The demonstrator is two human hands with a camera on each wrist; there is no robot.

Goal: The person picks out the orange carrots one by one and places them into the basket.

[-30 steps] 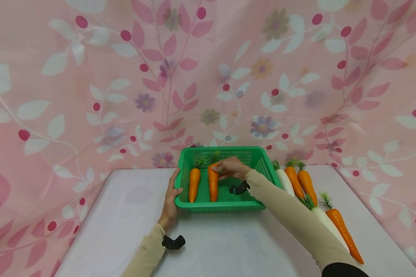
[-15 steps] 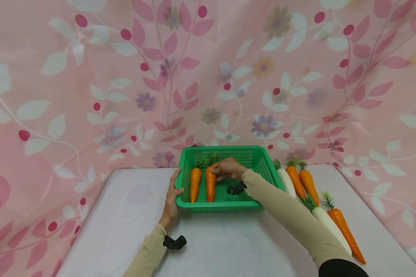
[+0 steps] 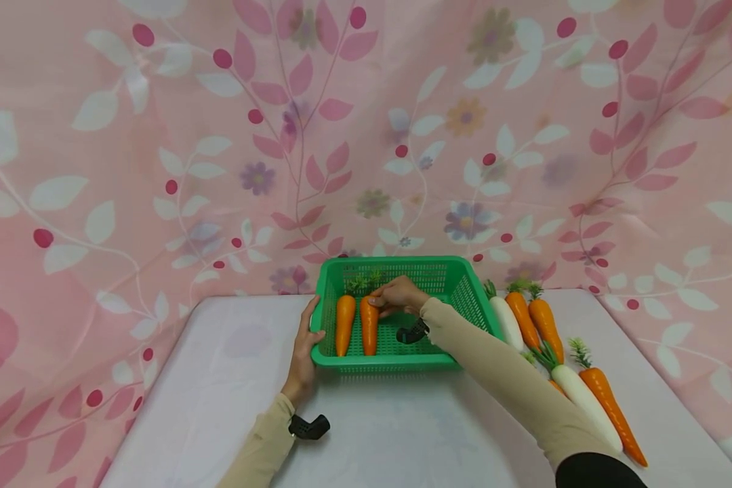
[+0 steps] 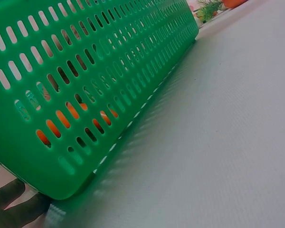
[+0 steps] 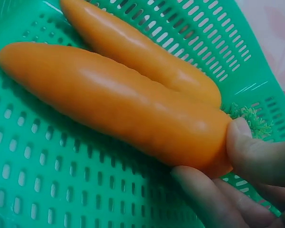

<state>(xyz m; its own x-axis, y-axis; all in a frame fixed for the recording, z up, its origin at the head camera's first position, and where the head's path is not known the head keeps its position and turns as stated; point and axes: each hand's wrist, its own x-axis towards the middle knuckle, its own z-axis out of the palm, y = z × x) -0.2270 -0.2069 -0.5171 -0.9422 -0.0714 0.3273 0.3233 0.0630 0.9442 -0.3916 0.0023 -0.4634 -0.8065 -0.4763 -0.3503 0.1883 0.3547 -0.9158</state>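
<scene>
A green slotted basket [image 3: 457, 283] stands at the table's far middle. Two orange carrots lie side by side in its left half. My right hand [image 3: 396, 296] pinches the leafy end of the right carrot [image 3: 369, 325], seen close in the right wrist view as the near carrot [image 5: 118, 104] with my thumb and fingertips [image 5: 249, 152] on its thick end. The other carrot [image 3: 344, 324] lies beside it, also in the right wrist view [image 5: 137, 52]. My left hand [image 3: 305, 352] grips the basket's left front corner; the left wrist view shows the basket wall [image 4: 85, 80] and my fingertips [image 4: 9, 204] under it.
To the right of the basket lie several carrots [image 3: 539, 318] and white radishes [image 3: 505, 322] in a row toward the front right edge, including a radish [image 3: 585, 400] and a carrot [image 3: 613, 407]. A pink floral cloth [image 3: 158, 169] hangs behind and at both sides.
My right hand has slid the held carrot leftward, closer to the other carrot. The left hand has stayed on the basket corner.
</scene>
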